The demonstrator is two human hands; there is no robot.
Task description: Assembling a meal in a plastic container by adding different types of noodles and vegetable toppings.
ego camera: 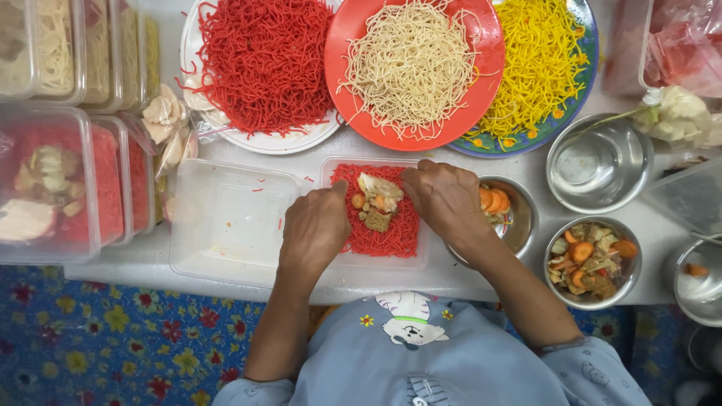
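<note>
2 hands' [316,225] [444,197] open fingers rest beside vegetable pieces [376,201] atop red noodles [391,233].

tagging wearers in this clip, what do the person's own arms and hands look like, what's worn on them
Both hands, left hand and right hand, are bare: no gloves, rings or watch visible. Forearms are bare too. Short grey-blue sleeves of a cartoon cat top end near the elbows.
</note>
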